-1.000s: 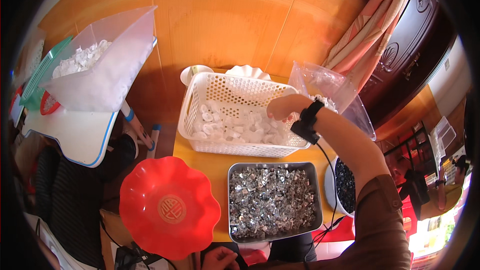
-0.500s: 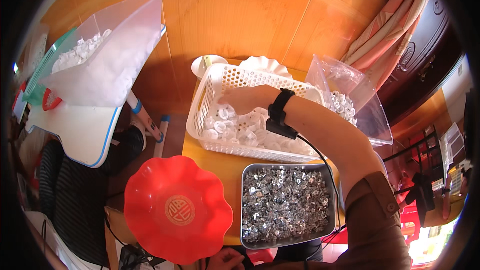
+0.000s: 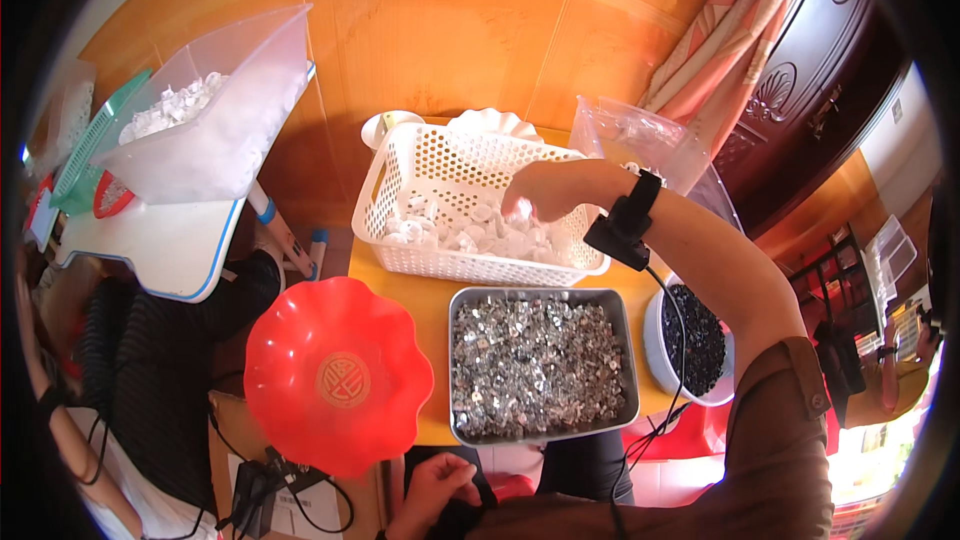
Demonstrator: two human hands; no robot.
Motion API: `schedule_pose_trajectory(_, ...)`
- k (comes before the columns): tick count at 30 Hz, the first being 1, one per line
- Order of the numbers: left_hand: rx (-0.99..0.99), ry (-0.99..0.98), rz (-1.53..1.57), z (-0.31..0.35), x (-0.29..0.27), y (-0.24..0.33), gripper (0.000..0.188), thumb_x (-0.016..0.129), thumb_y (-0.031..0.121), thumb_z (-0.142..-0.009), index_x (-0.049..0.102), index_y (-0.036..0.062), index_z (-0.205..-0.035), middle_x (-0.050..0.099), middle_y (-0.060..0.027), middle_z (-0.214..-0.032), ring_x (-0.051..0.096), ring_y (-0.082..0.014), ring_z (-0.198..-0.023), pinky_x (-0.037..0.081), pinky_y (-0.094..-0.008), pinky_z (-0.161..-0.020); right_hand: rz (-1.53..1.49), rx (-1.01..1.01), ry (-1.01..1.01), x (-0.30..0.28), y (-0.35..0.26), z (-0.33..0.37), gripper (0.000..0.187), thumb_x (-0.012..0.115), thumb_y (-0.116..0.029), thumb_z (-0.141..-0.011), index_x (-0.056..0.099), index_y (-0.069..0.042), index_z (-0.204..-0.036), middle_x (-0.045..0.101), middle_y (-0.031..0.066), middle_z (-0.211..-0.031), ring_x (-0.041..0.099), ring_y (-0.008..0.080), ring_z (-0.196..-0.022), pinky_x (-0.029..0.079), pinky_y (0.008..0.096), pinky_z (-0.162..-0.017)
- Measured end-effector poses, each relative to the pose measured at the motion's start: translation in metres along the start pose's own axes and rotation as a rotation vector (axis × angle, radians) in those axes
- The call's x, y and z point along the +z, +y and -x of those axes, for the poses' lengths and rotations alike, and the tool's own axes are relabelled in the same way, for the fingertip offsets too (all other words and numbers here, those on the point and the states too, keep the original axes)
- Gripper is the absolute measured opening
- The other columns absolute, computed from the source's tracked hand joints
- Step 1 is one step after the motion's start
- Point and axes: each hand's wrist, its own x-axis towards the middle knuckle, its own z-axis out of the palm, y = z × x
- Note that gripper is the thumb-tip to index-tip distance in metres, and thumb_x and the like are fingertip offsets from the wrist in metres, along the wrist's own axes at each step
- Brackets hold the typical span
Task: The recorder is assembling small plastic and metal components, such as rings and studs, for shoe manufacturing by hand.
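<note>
My right hand (image 3: 545,192) hovers over a white perforated basket (image 3: 420,155) with its fingers curled down around a few small white pieces. Several more white pieces (image 3: 470,232) lie in the bottom of the basket. A black band with a cable (image 3: 625,225) is on that wrist. My left hand (image 3: 435,488) rests low at the frame's bottom edge, fingers curled against something dark; what it grips is unclear. In front of the basket sits a metal tray of shiny silver bits (image 3: 540,365).
A red scalloped bowl (image 3: 335,375) stands left of the tray, and a white bowl of dark bits (image 3: 695,340) right of it. A clear plastic bag (image 3: 635,140) lies behind the basket. At far left, a clear bin of white pieces (image 3: 215,135) rests on a small white desk (image 3: 160,250).
My right hand has risen out of the basket's pile and shifted slightly right, now curled above the pieces. The left hand stays low.
</note>
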Motion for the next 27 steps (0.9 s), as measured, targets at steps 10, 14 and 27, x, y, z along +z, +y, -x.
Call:
schedule_pose_trajectory(10, 0.306, -0.104, -0.228, 0.053, 0.055, 0.022, 0.010, 0.065, 0.008, -0.087, 0.059, -0.0004, -0.091, 0.061, -0.0035, -0.077, 0.060, -0.0096, -0.068, 0.049, -0.0221, -0.064, -0.307, -0.039, 0.306, -0.015, -0.158, 0.142, 0.032, 0.060, -0.003, -0.075, 0.066, -0.004, -0.107, 0.068, 0.0096, -0.085, 0.063, 0.0140, -0.072, 0.052, 0.0275, -0.068)
schedule_pose_trajectory(14, 0.518, -0.110, -0.219, 0.076, 0.097, 0.061, 0.020, 0.064, 0.005, -0.087, 0.057, -0.0025, -0.104, 0.060, -0.0051, -0.089, 0.060, -0.0119, -0.077, 0.049, -0.0228, -0.068, -0.588, -0.180, 0.423, 0.034, -0.215, 0.194, 0.032, 0.067, 0.001, -0.074, 0.065, -0.003, -0.106, 0.067, 0.0077, -0.094, 0.063, 0.0125, -0.075, 0.052, 0.0262, -0.068)
schedule_pose_trajectory(27, 0.625, -0.181, -0.242, 0.077, 0.136, 0.033, 0.032, 0.059, 0.001, -0.089, 0.049, -0.0059, -0.119, 0.060, -0.0156, -0.108, 0.063, -0.0219, -0.095, 0.056, -0.0330, -0.079, -0.771, -0.096, 0.866, 0.153, -0.268, 0.251, 0.041, 0.075, -0.004, -0.071, 0.063, -0.007, -0.110, 0.064, 0.0072, -0.085, 0.064, 0.0180, -0.069, 0.052, 0.0307, -0.061)
